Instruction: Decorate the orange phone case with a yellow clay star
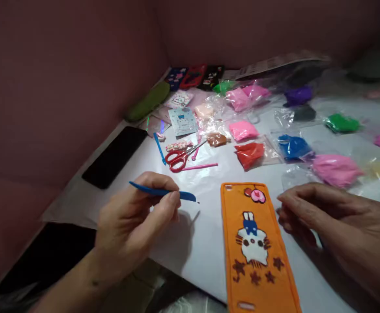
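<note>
My left hand [144, 217] pinches a blue plastic clay knife [163, 191], its blade pointing right with a tiny dark speck at the tip. Right of the blade lies a flat orange phone-case-shaped panel [256, 291] with a dark orange raised edge. On it, upside down from here, is a white cat figure [254, 251] in blue clothing. Brown stars [255, 277] sit on the near side, and a pink and brown round decoration [257, 195] at the far end. My right hand [333, 226] is closed beside the panel's right edge; whatever its fingers hold is hidden.
Red-handled scissors [176, 161], a blue stick tool [160, 148] and a pink stick tool [199, 167] lie beyond my left hand. A black phone [114, 156] is at left. Several clay bags, including red [250, 155] and blue [292, 147], spread across the back and right. A green pouch [149, 102] lies by the wall.
</note>
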Demonstrator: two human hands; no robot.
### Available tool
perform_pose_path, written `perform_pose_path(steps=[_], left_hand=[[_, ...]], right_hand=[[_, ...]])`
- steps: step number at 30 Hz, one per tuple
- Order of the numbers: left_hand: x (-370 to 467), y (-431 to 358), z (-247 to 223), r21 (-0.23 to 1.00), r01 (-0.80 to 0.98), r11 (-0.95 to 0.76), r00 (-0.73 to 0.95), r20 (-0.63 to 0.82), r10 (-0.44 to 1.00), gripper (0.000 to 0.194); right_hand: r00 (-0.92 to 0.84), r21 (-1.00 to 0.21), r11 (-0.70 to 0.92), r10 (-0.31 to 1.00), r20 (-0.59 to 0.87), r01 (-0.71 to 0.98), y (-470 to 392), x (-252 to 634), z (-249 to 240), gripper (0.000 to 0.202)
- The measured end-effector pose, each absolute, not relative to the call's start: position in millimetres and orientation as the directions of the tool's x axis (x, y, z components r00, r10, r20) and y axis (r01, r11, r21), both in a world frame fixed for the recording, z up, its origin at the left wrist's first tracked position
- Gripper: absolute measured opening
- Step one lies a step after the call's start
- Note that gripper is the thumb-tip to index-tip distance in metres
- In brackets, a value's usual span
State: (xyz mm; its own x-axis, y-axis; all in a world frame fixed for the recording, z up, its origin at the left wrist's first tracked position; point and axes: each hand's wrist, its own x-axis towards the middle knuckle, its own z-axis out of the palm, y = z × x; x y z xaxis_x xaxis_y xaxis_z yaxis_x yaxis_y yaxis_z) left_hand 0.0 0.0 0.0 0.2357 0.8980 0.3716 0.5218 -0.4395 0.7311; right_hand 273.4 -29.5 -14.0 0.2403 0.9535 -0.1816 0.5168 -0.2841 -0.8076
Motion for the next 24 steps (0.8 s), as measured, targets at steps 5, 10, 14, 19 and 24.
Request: perform_pose_path(steps=[5, 10, 14, 19, 24], left_hand=[[-1, -5, -17, 0.723, 0.51, -0.466, 0.243, 0.399, 0.884, 0.022], [-3, -7, -19, 0.717, 0.515, -0.471, 0.253, 0.398, 0.882, 0.02], [-6, -8, -18, 0.66, 0.55, -0.512, 0.311, 0.408, 0.858, 0.018], [-6, -7, -18, 0.599, 0.58, -0.551, 0.328, 0.448, 0.832, 0.017], [-6, -6, -20, 0.6, 0.62, -0.505, 0.324, 0.39, 0.862, 0.013]], right_hand=[[0.222, -0.839, -0.254, 0.961, -0.164, 0.481, -23, 275, -23, 0.029], [0.237, -0.832, -0.257, 0.959, -0.156, 0.493, -24, 276, -27, 0.033], [0.223, -0.819, -0.214, 0.969, -0.109, 0.532, -25, 278, -27, 0.035], [0.217, -0.823, -0.209, 0.97, -0.108, 0.527, -25, 280, -28, 0.031], [0.199, -0.833, -0.166, 0.977, -0.069, 0.528, -22, 277, -28, 0.03]])
